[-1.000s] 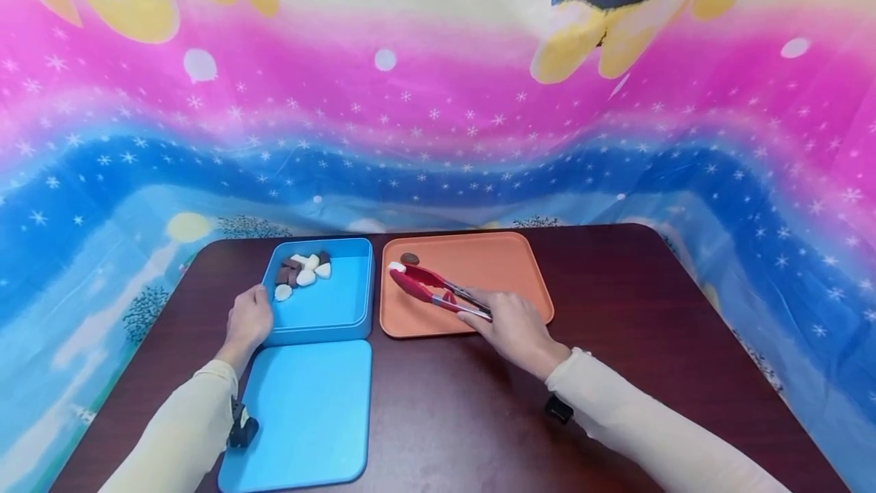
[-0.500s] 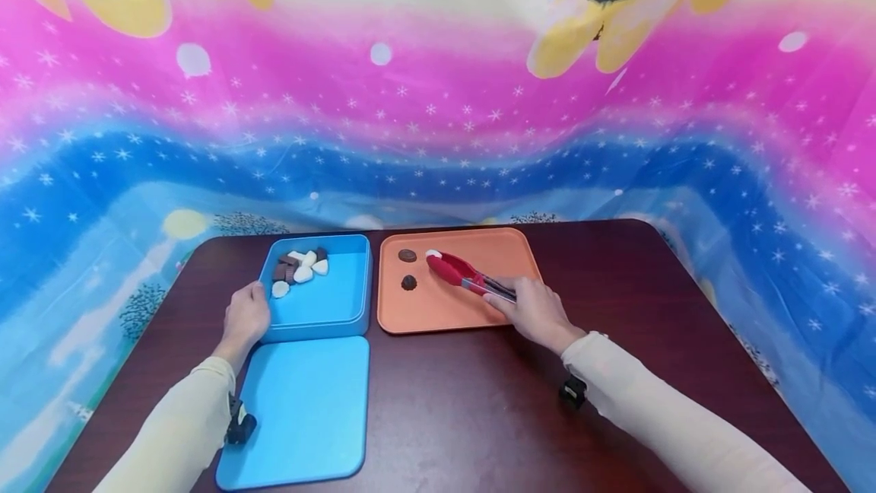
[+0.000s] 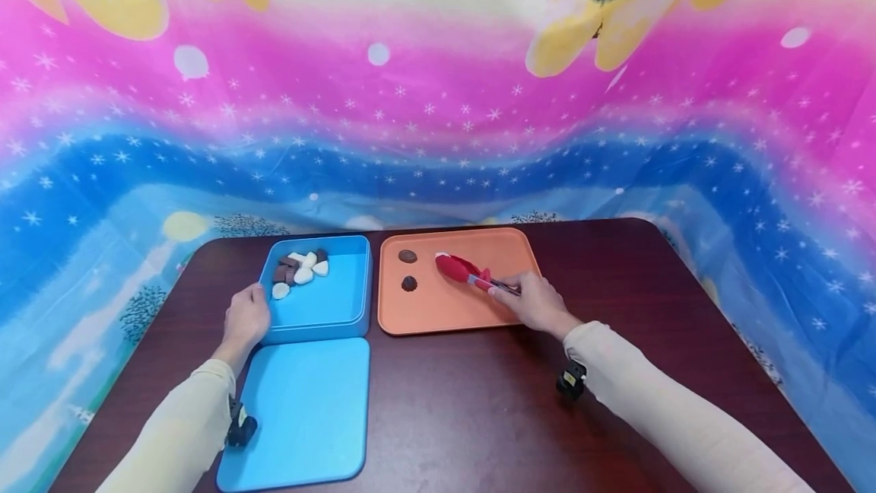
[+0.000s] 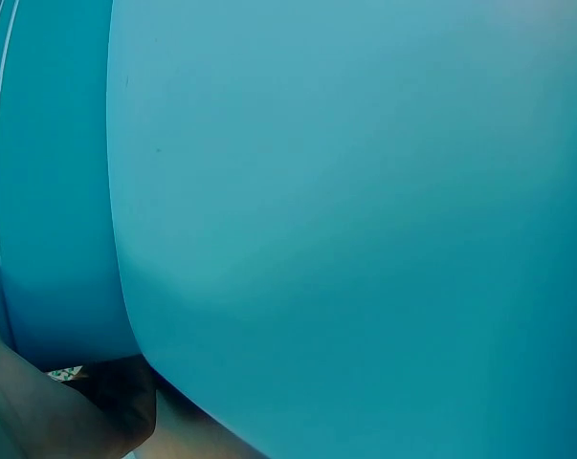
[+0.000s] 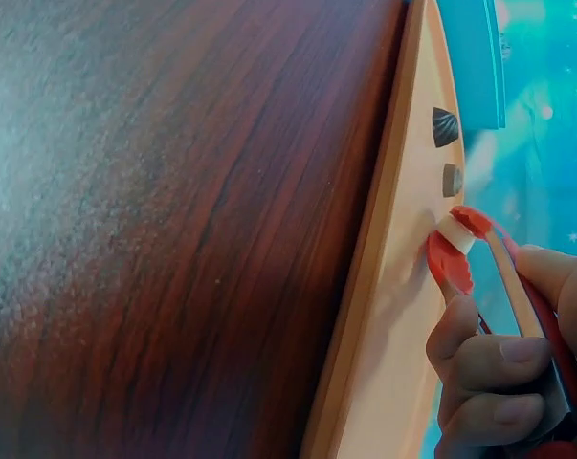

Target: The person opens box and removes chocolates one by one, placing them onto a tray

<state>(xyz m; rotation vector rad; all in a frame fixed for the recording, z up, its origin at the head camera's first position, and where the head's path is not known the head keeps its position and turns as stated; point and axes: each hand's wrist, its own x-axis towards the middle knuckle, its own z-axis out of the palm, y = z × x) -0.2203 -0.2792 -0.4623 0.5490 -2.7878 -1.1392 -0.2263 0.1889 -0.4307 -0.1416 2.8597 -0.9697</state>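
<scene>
Red tongs: shifted rightward across the tray since a second ago, from near its left side to about its middle – a ridged dark piece [image 3: 409, 284] that was out of sight now shows; the tongs [image 3: 460, 271] carry a white piece [image 5: 454, 233] along.
White piece: between the two red tips, over the orange tray [image 3: 438, 316]; whether it touches the tray, I cannot tell. It lies ahead and to the left of the right hand's fingers, at the far end of the tongs, whose long axis slants from the hand leftward and away.
Dark pieces: the ridged one and a flat round one [image 3: 407, 256] sit left of the tips, apart from them and from each other.
Blue box: just left of the tray, a thin strip of table [image 3: 479, 417] between – its wall [image 3: 322, 332] rises above the tray, and light and dark pieces [image 3: 302, 271] cluster inside.
Right hand: much nearer the white piece; this hand [image 3: 541, 304] reaches in from the near right, fingers and thumb wrapped round the tongs.
Left hand: this hand [image 3: 248, 315] grips the box's left wall, thumb near the rim.
Blue lid: flat [image 3: 301, 417] on the near side of the box.
</scene>
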